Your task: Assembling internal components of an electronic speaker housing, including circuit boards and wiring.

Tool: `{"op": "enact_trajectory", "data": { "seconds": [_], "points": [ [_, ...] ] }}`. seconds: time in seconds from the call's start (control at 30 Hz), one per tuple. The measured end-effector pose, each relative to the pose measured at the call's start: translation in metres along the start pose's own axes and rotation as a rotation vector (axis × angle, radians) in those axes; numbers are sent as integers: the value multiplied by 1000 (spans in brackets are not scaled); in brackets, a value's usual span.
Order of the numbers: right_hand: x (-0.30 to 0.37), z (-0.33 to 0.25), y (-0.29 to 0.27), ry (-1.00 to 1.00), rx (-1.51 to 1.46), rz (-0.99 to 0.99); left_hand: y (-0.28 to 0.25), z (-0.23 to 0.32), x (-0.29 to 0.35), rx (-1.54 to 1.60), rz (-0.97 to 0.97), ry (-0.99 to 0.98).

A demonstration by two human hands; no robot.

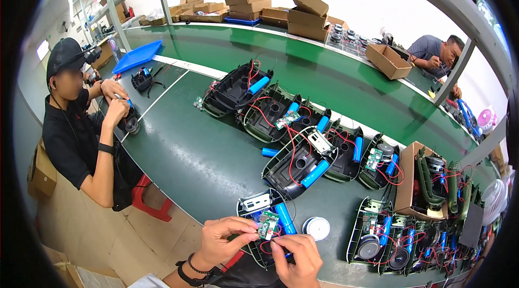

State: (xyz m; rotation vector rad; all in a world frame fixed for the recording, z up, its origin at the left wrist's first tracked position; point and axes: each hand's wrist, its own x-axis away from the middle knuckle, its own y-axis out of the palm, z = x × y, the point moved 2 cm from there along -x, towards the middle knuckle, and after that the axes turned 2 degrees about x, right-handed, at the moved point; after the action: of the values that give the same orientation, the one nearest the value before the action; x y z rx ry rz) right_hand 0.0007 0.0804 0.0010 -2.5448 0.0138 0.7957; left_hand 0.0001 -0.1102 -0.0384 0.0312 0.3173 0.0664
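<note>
A small green circuit board [267, 225] is pinched between the thumb and fingers of my left hand [224, 240]. Close to the board's lower right corner, my right hand [300, 258] has its thumb and index finger pressed together; what lies between them, perhaps a thin wire, is too small to make out. Under both hands rests an open dark housing shell [277, 200], partly hidden, with a silver panel [255, 202] at its top. Inside it lies a blue cylindrical battery [285, 219], and red wires loop near the board. A round speaker [316, 228] sits just right of the shell.
Several open shells [294, 166] with blue batteries and red wires run across the table [200, 163]. More shells with speakers [369, 246] and a cardboard box [409, 180] stand right. Beyond is a green conveyor belt [324, 93]. One co-worker [70, 120] sits left, another [432, 53] far right.
</note>
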Motion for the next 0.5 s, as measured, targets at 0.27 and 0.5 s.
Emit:
{"op": "enact_trajectory", "data": {
  "seconds": [0.27,0.5],
  "points": [
    [-27,10,-55,130,366,-50,-3,32,-21,-384,-10,65],
    [-31,14,-63,166,374,-223,1,30,-16,-594,-31,138]
  ]
}}
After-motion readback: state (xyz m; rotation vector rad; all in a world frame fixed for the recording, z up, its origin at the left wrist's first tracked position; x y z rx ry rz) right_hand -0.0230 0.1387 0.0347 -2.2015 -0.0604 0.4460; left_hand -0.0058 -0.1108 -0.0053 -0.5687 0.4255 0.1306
